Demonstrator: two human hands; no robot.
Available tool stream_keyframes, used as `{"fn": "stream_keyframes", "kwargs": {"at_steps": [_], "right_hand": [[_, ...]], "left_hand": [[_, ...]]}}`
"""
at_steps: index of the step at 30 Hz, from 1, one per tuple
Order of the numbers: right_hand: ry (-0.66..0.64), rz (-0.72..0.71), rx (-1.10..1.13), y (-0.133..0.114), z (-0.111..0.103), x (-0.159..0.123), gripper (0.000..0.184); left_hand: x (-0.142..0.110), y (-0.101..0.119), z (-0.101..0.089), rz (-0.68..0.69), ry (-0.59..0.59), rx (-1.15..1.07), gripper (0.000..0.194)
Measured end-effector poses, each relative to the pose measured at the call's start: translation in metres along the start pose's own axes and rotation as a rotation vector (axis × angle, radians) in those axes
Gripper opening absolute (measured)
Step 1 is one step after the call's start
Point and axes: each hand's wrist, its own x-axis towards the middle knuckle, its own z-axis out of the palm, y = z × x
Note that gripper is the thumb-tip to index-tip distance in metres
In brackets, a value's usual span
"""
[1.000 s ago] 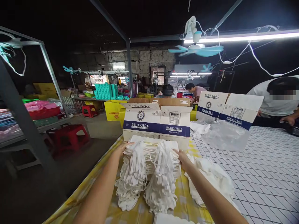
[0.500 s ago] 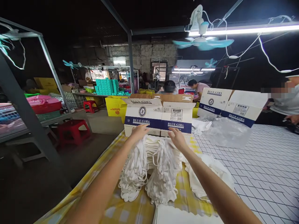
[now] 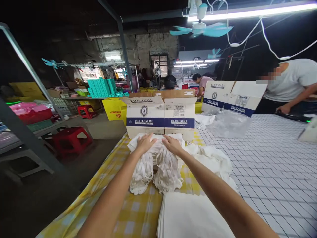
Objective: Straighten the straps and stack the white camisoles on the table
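Note:
A stack of white cloth pieces (image 3: 158,140), which look like strap-handled bags, lies in front of me. Bunches of white strap loops (image 3: 169,173) hang from its near side onto a yellow-checked cover. My left hand (image 3: 145,143) rests on the top left of the pile, fingers stretched out over the cloth. On the top right lies my right hand (image 3: 172,144), its fingers also extended flat. Nearer to me is a flat pile of white fabric sheets (image 3: 190,213), partly beneath my right forearm. Crumpled white fabric (image 3: 210,157) spreads to the right of the stack.
A white and blue carton (image 3: 146,123) stands just behind the stack. Another carton (image 3: 218,92) and clear plastic wrap (image 3: 229,122) are farther right on the grid-lined tabletop (image 3: 272,158). A co-worker (image 3: 294,82) leans in there. Red stools (image 3: 71,140) stand left.
Both hands have come down and back from in front of the carton onto the stack. White cloth now spreads wider across its top. The view has shifted slightly right and down.

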Motion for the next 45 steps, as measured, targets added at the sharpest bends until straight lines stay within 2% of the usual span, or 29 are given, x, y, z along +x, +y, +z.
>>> {"fn": "stream_keyframes", "kwargs": {"at_steps": [3,5,7,9,11,14,17,19,21,27,31,34,39,42,45], "right_hand": [[0.108,0.008,0.044,0.003,-0.024,-0.024,0.043],[0.167,0.017,0.069,0.011,-0.042,-0.056,0.043],[0.185,0.015,0.105,0.028,-0.062,-0.098,0.041],[0.133,0.050,0.102,0.054,-0.081,-0.146,0.038],[0.033,0.199,0.010,0.087,-0.097,-0.196,0.037],[0.010,0.509,-0.133,0.132,-0.114,-0.267,0.038],[0.016,0.677,-0.192,0.154,-0.122,-0.319,0.036],[0.013,0.707,-0.159,0.154,-0.121,-0.338,0.034],[0.030,0.695,-0.121,0.146,-0.117,-0.345,0.035],[0.142,0.590,-0.263,0.115,-0.102,-0.336,0.032],[0.157,0.558,-0.305,0.108,-0.098,-0.334,0.026],[0.176,0.603,-0.225,0.112,-0.095,-0.332,0.024],[0.152,0.715,-0.120,0.121,-0.093,-0.321,0.040],[0.105,0.719,-0.123,0.119,-0.093,-0.316,0.030],[0.132,0.684,-0.113,0.115,-0.090,-0.314,0.016]], "left_hand": [[-0.035,0.024,-0.008,0.013,0.145,-0.039,0.042],[-0.080,0.042,-0.005,0.015,0.210,-0.069,0.040],[-0.133,0.061,0.006,0.021,0.212,-0.099,0.031],[-0.186,0.078,0.026,0.017,0.142,-0.128,0.019],[-0.229,0.088,0.049,-0.061,0.004,-0.162,0.014],[-0.263,0.091,0.075,-0.185,-0.181,-0.174,0.021],[-0.264,0.087,0.085,-0.249,-0.270,-0.152,0.026],[-0.256,0.084,0.086,-0.273,-0.307,-0.130,0.028],[-0.248,0.084,0.087,-0.288,-0.318,-0.128,0.028],[-0.246,0.086,0.084,-0.285,-0.317,-0.173,0.019],[-0.250,0.089,0.080,-0.318,-0.301,-0.180,0.015],[-0.252,0.090,0.075,-0.383,-0.278,-0.166,0.019],[-0.251,0.089,0.070,-0.400,-0.315,-0.176,0.025],[-0.250,0.090,0.071,-0.387,-0.291,-0.190,0.024],[-0.248,0.092,0.075,-0.371,-0.228,-0.213,0.015]]}}
